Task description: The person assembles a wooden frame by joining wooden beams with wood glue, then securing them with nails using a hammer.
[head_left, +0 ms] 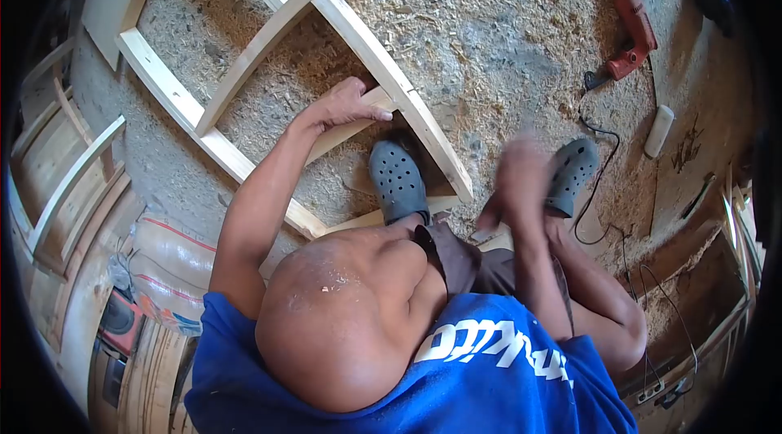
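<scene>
A pale wooden frame (pixel 391 79) of straight and curved slats lies on the floor in front of me. My left hand (pixel 350 104) is closed around a short wooden crosspiece (pixel 342 136), close to where it meets the long outer slat. My right hand (pixel 521 173) is smeared by motion beside my right shoe (pixel 573 173), to the right of the frame's near corner. Whether it holds anything does not show clearly. Inside the frame stands my left shoe (pixel 397 177), a grey perforated clog.
Wood shavings (pixel 505 35) cover the floor. A red corded drill (pixel 631 30) lies at the upper right, its cord (pixel 599 131) running down past a white cylindrical object (pixel 659 132). On the left are a woven sack (pixel 169 267) and stacked curved wooden pieces (pixel 77 181).
</scene>
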`<control>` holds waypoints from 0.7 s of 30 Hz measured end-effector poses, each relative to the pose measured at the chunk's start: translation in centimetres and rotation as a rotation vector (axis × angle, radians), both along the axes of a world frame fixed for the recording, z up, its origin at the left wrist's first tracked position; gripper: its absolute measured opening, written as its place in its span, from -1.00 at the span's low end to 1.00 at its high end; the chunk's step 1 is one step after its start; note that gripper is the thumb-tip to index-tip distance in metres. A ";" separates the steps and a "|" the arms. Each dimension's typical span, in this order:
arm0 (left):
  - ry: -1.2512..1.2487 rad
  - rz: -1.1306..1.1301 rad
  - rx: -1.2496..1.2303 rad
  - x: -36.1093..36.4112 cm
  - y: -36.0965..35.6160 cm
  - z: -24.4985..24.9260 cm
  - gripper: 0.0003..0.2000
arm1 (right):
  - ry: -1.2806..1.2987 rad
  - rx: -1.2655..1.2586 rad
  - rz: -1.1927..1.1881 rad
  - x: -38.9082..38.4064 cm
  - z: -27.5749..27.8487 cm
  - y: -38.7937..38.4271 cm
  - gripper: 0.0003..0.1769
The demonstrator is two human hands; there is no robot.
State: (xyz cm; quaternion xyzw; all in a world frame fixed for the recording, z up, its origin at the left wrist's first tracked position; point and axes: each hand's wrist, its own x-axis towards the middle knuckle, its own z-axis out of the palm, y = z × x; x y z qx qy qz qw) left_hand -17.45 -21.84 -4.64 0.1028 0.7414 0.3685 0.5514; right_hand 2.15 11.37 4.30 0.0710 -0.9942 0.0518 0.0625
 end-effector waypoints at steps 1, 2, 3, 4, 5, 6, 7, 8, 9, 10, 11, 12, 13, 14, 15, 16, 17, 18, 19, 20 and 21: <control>-0.009 0.013 0.030 0.0 0.2 0.3 -0.30 | -0.381 -0.518 -0.211 -0.8 1.7 -3.8 -0.51; -0.022 0.027 0.061 0.2 0.4 0.6 -0.30 | -0.761 -1.037 -0.425 -2.2 4.2 -6.2 -0.39; -0.030 0.031 0.033 0.2 0.5 0.7 -0.29 | -0.896 -1.141 -0.650 -4.9 7.0 -4.6 -0.40; -0.035 0.038 0.000 0.0 0.4 0.8 -0.28 | -1.030 -1.240 -0.875 -6.8 8.7 -2.9 -0.41; -0.037 -0.073 -0.084 -0.4 0.4 0.8 -0.24 | -0.674 -1.070 -0.862 -6.4 7.5 -1.8 -0.58; -0.015 -0.023 -0.034 0.8 -0.7 -2.2 -0.20 | -0.482 -1.007 -0.898 -7.0 7.2 0.6 -0.70; -0.016 -0.015 -0.043 1.0 -0.6 -1.9 -0.20 | -0.396 -1.311 -1.206 -9.1 9.7 1.1 -0.71; -0.008 -0.003 -0.051 0.8 -0.5 -1.6 -0.20 | -0.392 -1.310 -1.201 -9.0 8.9 0.9 -0.71; -0.003 0.002 -0.050 0.7 -0.4 -1.3 -0.20 | -0.208 -1.299 -1.240 -8.1 7.2 0.4 -0.73; 0.000 -0.024 -0.059 0.6 -0.3 -1.0 -0.21 | -0.022 -1.281 -1.277 -6.6 5.1 -0.1 -0.71; 0.007 -0.048 -0.070 0.4 -0.2 -0.8 -0.22 | -0.568 -0.888 -0.754 -2.6 0.8 -1.5 -0.64; 0.014 -0.052 -0.068 -0.1 0.0 -0.2 -0.22 | -1.001 -0.428 -0.201 0.5 -2.2 -2.8 -0.43; -0.014 -0.038 -0.042 -0.3 0.3 0.6 -0.25 | -1.062 -0.781 -0.381 -1.9 1.1 -2.9 -0.42; -0.051 -0.031 -0.015 -0.1 0.4 1.0 -0.27 | -1.100 -1.138 -0.573 -4.7 5.5 -2.8 -0.42; -0.033 -0.023 -0.011 -0.7 0.4 0.2 -0.27 | -0.992 -1.208 -0.750 -6.1 6.6 -2.3 -0.48; -0.005 -0.033 -0.013 -0.7 0.1 -0.8 -0.28 | -0.886 -1.275 -0.927 -6.6 7.0 -2.0 -0.52; -0.008 -0.057 -0.016 0.5 -0.4 -1.3 -0.30 | -0.594 -1.365 -0.996 -6.4 5.4 -1.7 -0.63; -0.076 -0.062 -0.095 -0.4 0.6 1.7 -0.30 | -0.404 -1.513 -1.087 -8.0 7.0 -2.5 -0.65; -0.035 -0.079 -0.088 0.0 0.2 0.9 -0.30 | -0.427 -1.292 -0.974 -7.0 5.6 -2.9 -0.67; 0.013 -0.093 -0.080 0.0 0.0 0.1 -0.30 | -0.436 -1.073 -0.855 -5.1 2.7 -3.3 -0.68; 0.022 -0.095 -0.079 -0.4 0.0 0.3 -0.30 | -0.373 -0.575 -0.050 -1.5 -1.5 -2.3 -0.60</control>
